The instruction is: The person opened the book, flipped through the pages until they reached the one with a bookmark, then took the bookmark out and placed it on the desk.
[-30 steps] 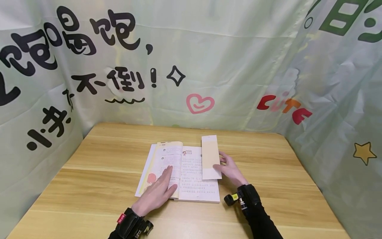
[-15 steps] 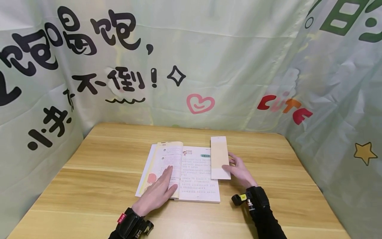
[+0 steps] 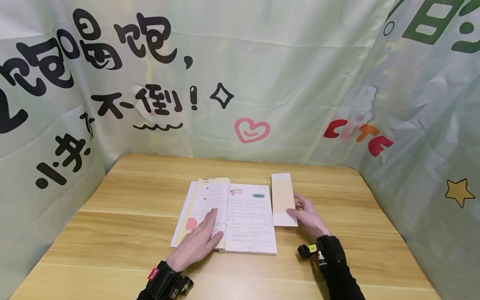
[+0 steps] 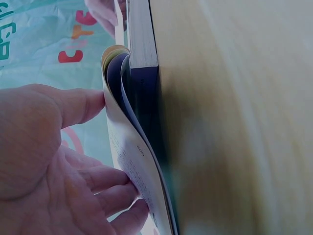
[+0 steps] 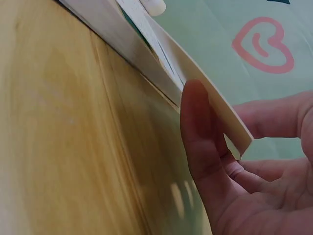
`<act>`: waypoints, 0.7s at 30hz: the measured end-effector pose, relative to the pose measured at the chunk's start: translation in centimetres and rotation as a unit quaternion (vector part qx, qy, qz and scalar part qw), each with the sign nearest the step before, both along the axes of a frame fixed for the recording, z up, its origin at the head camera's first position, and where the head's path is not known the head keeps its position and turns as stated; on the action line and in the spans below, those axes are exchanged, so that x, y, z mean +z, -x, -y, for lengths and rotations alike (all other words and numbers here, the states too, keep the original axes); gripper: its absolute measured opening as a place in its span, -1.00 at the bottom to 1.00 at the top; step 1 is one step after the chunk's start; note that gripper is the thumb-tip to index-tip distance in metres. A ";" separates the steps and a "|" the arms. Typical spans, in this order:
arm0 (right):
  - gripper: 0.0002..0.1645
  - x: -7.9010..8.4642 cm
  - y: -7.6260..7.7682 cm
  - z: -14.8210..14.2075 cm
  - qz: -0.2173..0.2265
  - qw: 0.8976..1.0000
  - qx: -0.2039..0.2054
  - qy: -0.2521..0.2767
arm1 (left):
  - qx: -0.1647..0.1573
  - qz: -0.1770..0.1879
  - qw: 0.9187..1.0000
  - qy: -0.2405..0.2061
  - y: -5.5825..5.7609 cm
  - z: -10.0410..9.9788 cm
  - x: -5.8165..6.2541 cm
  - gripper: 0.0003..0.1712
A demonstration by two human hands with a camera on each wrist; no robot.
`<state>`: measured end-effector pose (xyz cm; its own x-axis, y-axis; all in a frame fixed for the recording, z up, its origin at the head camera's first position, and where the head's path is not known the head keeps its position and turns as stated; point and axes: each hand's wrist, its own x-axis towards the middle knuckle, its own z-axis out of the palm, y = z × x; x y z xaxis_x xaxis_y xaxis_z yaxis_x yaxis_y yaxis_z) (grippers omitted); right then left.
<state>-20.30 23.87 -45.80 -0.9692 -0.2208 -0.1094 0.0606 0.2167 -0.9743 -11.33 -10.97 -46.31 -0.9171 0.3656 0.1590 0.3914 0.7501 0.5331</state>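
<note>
An open book (image 3: 249,225) lies on the table in the head view, printed text on both visible pages. My left hand (image 3: 198,243) rests on its left page with fingers extended; in the left wrist view the thumb and fingertips touch the curved pages (image 4: 132,132). Just past the book's right edge, my right hand (image 3: 309,214) pinches a long card strip (image 3: 283,196), cream in the middle with pale ends. The right wrist view has the strip (image 5: 215,98) edge-on between thumb and fingers, tilted up off the table.
The wooden table (image 3: 123,225) extends around the book on all sides. A pale printed curtain (image 3: 292,83) hangs behind and along both sides. Black cameras (image 3: 170,283) are strapped to both wrists.
My right hand has moved the card strip rightward, from over the right page to beside the book, uncovering the page's text and green heading. My left hand has stayed in place.
</note>
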 end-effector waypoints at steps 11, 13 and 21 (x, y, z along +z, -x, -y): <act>-0.13 -0.2 0.1 -0.4 -0.004 0.997 -0.014 -0.071 | 0.000 -0.003 1.000 0.001 0.1 0.0 -0.1 -0.24; -0.15 -0.3 0.1 -0.4 -0.007 0.997 -0.014 -0.077 | 0.000 -0.002 1.000 0.001 0.1 0.0 -0.1 -0.24; -0.19 -0.5 0.3 -0.3 -0.035 0.992 -0.019 -0.121 | 0.000 -0.003 1.000 0.002 0.1 0.0 -0.1 -0.24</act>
